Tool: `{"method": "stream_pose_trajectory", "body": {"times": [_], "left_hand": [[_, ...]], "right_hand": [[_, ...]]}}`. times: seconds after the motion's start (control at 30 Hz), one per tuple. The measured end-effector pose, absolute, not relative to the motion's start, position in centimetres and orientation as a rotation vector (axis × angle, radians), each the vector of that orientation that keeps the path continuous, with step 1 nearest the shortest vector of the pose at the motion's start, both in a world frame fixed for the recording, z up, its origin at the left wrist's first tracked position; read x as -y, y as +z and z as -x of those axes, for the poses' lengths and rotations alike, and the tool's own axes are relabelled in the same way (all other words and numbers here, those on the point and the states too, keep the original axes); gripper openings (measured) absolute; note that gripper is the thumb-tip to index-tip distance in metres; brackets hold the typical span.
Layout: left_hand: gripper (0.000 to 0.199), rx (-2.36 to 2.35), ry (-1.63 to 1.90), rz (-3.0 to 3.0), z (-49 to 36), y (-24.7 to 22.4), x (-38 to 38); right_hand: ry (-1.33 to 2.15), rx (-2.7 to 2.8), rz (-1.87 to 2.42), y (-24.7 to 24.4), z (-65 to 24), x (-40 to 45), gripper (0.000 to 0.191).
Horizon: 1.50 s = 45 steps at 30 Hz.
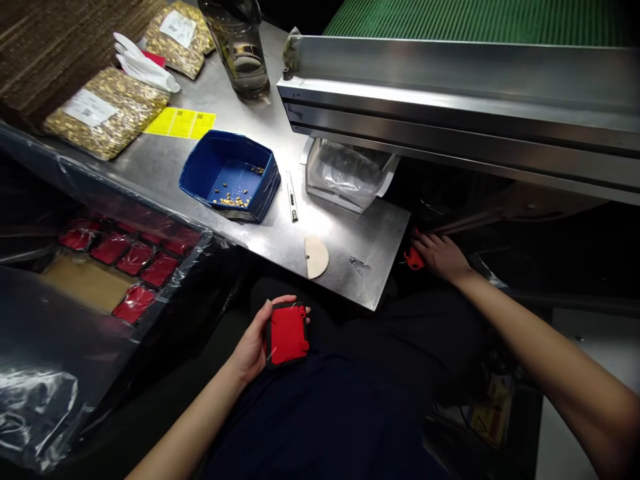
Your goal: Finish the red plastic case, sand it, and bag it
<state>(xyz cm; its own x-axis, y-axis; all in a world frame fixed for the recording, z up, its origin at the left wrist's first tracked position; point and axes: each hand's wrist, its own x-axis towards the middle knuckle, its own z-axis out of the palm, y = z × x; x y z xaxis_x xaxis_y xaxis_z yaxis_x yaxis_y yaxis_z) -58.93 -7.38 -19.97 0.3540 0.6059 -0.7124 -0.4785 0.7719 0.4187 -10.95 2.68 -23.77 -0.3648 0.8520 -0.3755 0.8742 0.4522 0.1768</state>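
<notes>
1. Right hand (443, 257) partly hides a red object (414, 259); cannot tell its grip.
2. Left hand's (254, 343) grip holds the red case (289, 335), near the tabletop (363, 230).
3. Far bottle (245, 63): top cut off.

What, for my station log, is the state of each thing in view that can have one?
Red-and-black case: held in left hand.
Red object: at right hand, grip unclear.
Blue bin: open, some brassy pieces inside.
Pale tray: open, plastic-lined.
Lined box: open, partly filled with red items.
Two bags: filled with brassy pieces.
Knife: lying flat, blade unclear.
Bottle: upright.
</notes>
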Motion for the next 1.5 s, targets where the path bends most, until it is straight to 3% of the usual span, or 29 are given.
{"method": "stream_pose_trajectory", "body": {"times": [0.13, 0.4, 0.5, 0.73, 1.5], "left_hand": [[0.051, -1.01, 0.713, -0.272, 58.8, -19.9, 8.0], [0.055, -0.97, 0.641, -0.528, 58.8, -20.3, 7.5], [0.054, -0.966, 0.61, -0.588, 58.8, -20.4, 7.5], [0.05, -1.028, 0.626, -0.633, 58.9, -19.8, 7.9], [0.045, -1.03, 0.58, -0.741, 58.6, -19.9, 7.6]], "right_hand": [[-0.157, -2.409, -1.343, -19.6, 12.1, -1.1, 0.06], [-0.768, -2.291, -1.079, -10.8, 22.9, 3.0, 0.025], [-0.882, -2.185, -1.098, -10.4, 27.6, 4.0, 0.014], [-0.858, -1.999, -1.207, -11.0, 33.3, 5.6, 0.015], [-0.891, -1.901, -1.272, -11.1, 35.8, 6.9, 0.022]]}}
